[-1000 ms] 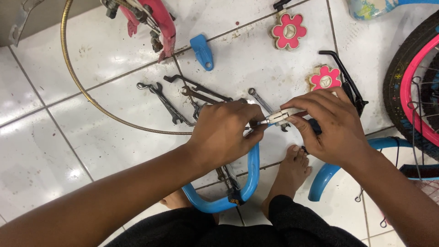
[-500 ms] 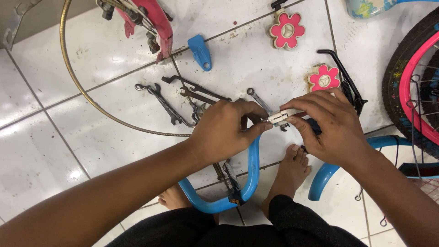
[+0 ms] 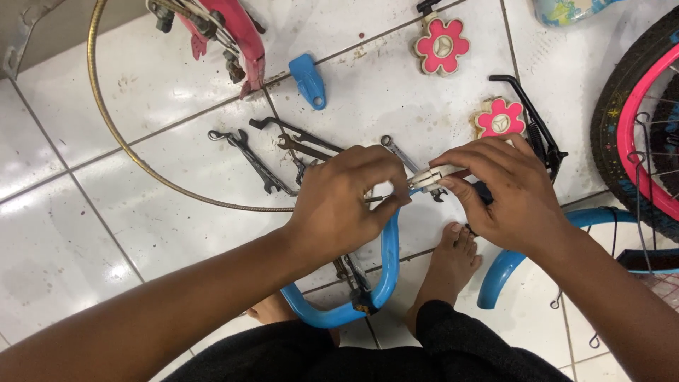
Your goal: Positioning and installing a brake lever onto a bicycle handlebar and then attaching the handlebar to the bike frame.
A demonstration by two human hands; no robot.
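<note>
A blue curved bicycle handlebar (image 3: 387, 269) stood over the white tiled floor (image 3: 78, 233) near the middle of the view, its lower bend looping toward the person's bare feet (image 3: 449, 265). The left hand (image 3: 346, 205) was curled around the bar's upper end, fingertips pinched on a small metal part there. The right hand (image 3: 506, 191) closed its thumb and fingers on a whitish brake lever fitting (image 3: 431, 177) at the same end, the two hands nearly touching. Just beyond the left hand lay a loose cluster of open-ended wrenches (image 3: 272, 152) on the tiles. A brass-coloured cable housing (image 3: 124, 145) curved in a wide arc from the top edge down beside them. Farther off sat a small blue plastic piece (image 3: 309, 80) and a red frame part (image 3: 237, 39) by the top edge. Two pink flower-shaped badges (image 3: 441, 47), each with a round grey centre, lay toward the upper right, one beside a black wire bracket (image 3: 534, 124). A black tyre with a pink rim (image 3: 629, 127) filled the right edge.
</note>
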